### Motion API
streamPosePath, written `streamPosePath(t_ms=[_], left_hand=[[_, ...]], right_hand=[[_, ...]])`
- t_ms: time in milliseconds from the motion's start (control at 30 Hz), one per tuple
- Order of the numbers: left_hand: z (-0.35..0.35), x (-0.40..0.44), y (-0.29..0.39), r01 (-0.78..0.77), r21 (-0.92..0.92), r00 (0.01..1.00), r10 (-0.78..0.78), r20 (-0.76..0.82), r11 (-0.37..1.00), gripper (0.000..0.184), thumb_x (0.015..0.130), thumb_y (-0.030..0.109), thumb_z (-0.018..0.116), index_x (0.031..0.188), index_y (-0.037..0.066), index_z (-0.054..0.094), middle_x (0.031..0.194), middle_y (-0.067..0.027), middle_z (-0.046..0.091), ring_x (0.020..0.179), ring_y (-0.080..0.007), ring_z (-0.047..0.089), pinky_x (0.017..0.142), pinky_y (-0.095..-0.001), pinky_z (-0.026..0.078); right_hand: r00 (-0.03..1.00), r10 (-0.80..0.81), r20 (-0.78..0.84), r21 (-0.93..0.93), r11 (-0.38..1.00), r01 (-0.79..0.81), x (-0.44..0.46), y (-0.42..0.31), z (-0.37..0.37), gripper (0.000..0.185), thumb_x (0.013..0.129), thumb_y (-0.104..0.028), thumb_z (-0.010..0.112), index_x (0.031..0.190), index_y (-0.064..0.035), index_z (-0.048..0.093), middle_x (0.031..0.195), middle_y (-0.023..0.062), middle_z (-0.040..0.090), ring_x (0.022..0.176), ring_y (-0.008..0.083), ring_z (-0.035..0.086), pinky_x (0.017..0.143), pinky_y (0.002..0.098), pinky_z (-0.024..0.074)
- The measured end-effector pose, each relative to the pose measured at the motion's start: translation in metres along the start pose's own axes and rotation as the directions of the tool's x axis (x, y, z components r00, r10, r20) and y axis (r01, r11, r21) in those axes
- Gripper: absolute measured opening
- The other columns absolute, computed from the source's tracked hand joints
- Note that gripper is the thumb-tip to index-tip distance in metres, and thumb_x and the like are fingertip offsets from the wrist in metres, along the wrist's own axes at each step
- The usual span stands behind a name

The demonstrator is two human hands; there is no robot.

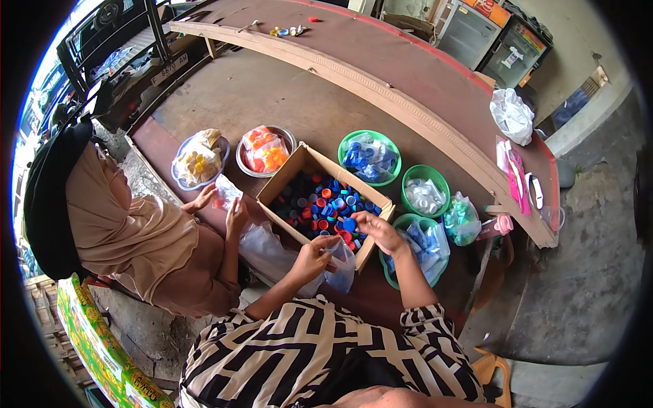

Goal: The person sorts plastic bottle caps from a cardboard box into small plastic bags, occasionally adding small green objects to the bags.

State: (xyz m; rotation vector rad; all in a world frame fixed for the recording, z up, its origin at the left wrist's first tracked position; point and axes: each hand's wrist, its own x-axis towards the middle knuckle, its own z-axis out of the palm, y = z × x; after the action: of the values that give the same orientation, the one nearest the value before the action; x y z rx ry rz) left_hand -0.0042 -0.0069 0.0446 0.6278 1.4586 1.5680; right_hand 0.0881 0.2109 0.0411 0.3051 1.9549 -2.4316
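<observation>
My left hand [314, 258] is closed on the rim of a clear plastic bag [341, 266], which hangs at the near edge of a cardboard box [280, 168]. Over the box's right end, my right hand [378, 230] holds a blue cap [349, 225] at its fingertips. Many bottle caps [320, 204] in blue, red and dark colours lie loose inside the box. Just right of my right hand sits a green basket [443, 266] with bags of light blue caps [425, 248].
At the left a co-worker [136, 238] holds a small clear bag [228, 192]. Bowls of bagged yellow [197, 163] and orange-red caps [266, 153] stand behind the box. Two more green baskets [369, 134] [426, 168] stand to its right. A wooden beam [381, 88] crosses the table.
</observation>
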Motion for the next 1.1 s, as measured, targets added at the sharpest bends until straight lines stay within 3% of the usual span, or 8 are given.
streamPosePath(t_ms=[67,200,333,433,700,767,900,1100], left_hand=[[0.001,0.003,0.003,0.007,0.029,1.0,-0.007,0.014,1.0,0.045,0.083,-0.01,0.04,0.125,-0.004,0.055,0.123,-0.0106,0.05,0.078,-0.0194,0.067,0.066,-0.0301,0.06],[0.003,0.005,0.001,-0.052,0.109,0.997,0.046,0.059,0.993,0.046,0.081,-0.009,0.041,0.125,-0.004,0.054,0.125,-0.0115,0.05,0.083,-0.0207,0.067,0.066,-0.0306,0.061],[0.003,0.001,0.004,-0.037,0.099,0.998,0.031,0.062,0.994,0.047,0.08,-0.009,0.041,0.125,-0.005,0.054,0.126,-0.0119,0.05,0.081,-0.0205,0.067,0.066,-0.0305,0.06],[0.004,-0.005,0.008,-0.062,0.111,0.994,0.051,0.096,0.992,0.048,0.079,-0.009,0.039,0.125,-0.005,0.054,0.126,-0.0121,0.051,0.08,-0.0199,0.068,0.067,-0.0304,0.06],[0.003,-0.02,0.009,-0.074,0.118,0.993,0.062,0.097,0.99,0.05,0.079,-0.01,0.037,0.125,-0.003,0.055,0.125,-0.0126,0.052,0.076,-0.0184,0.068,0.068,-0.0287,0.059],[0.0,-0.021,0.01,-0.074,0.102,0.996,0.067,0.066,0.992,0.05,0.078,-0.01,0.037,0.123,-0.003,0.056,0.124,-0.0139,0.054,0.075,-0.0188,0.068,0.067,-0.0287,0.058],[-0.005,-0.019,0.009,-0.051,0.049,0.998,0.049,0.05,0.997,0.048,0.081,-0.011,0.036,0.125,-0.004,0.055,0.124,-0.011,0.05,0.077,-0.0189,0.067,0.071,-0.0291,0.059],[-0.002,-0.006,0.001,-0.022,0.011,0.998,0.021,0.067,1.0,0.046,0.083,-0.011,0.036,0.125,-0.005,0.054,0.122,-0.0093,0.05,0.077,-0.0174,0.066,0.069,-0.0286,0.059]], right_hand=[[0.991,-0.087,0.097,-0.139,0.985,0.1,-0.012,-0.001,0.014,0.011,0.094,-0.015,0.057,0.099,-0.0064,0.059,0.116,0.0036,0.054,0.111,0.017,0.049,0.1,0.0328,0.0354],[0.986,-0.131,0.103,-0.859,0.487,0.155,-0.034,-0.015,0.041,0.014,0.088,-0.017,0.062,0.094,-0.008,0.071,0.116,0.009,0.056,0.111,0.0271,0.051,0.098,0.0371,0.0399],[0.965,-0.261,0.032,-0.747,0.635,0.196,-0.015,-0.019,0.026,0.016,0.088,-0.017,0.063,0.097,-0.007,0.071,0.106,0.0086,0.061,0.101,0.0237,0.06,0.088,0.0344,0.0473],[0.959,-0.159,-0.236,-0.733,0.677,-0.068,0.022,0.006,0.002,0.012,0.087,-0.013,0.062,0.089,-0.0038,0.069,0.099,0.0116,0.061,0.095,0.0273,0.06,0.082,0.0366,0.0488],[0.947,-0.311,-0.084,-0.992,0.12,-0.049,0.095,0.094,-0.028,0.017,0.079,-0.008,0.064,0.095,-0.0099,0.067,0.103,0.0108,0.056,0.1,0.0318,0.054,0.087,0.0415,0.0453],[0.942,-0.254,-0.217,-0.969,0.17,-0.178,0.1,0.099,-0.032,0.014,0.08,-0.014,0.065,0.094,-0.0096,0.066,0.102,0.011,0.058,0.102,0.0323,0.055,0.088,0.0424,0.0447],[0.917,0.112,-0.383,-0.368,0.892,-0.262,0.093,0.093,-0.046,0.02,0.096,-0.022,0.055,0.105,-0.0051,0.06,0.092,0.0061,0.066,0.08,0.0189,0.067,0.072,0.03,0.0529],[0.949,0.086,-0.304,-0.084,0.99,-0.116,0.028,0.051,-0.025,0.026,0.095,-0.021,0.058,0.111,-0.0001,0.057,0.096,0.0058,0.064,0.083,0.0133,0.066,0.074,0.026,0.0526]])
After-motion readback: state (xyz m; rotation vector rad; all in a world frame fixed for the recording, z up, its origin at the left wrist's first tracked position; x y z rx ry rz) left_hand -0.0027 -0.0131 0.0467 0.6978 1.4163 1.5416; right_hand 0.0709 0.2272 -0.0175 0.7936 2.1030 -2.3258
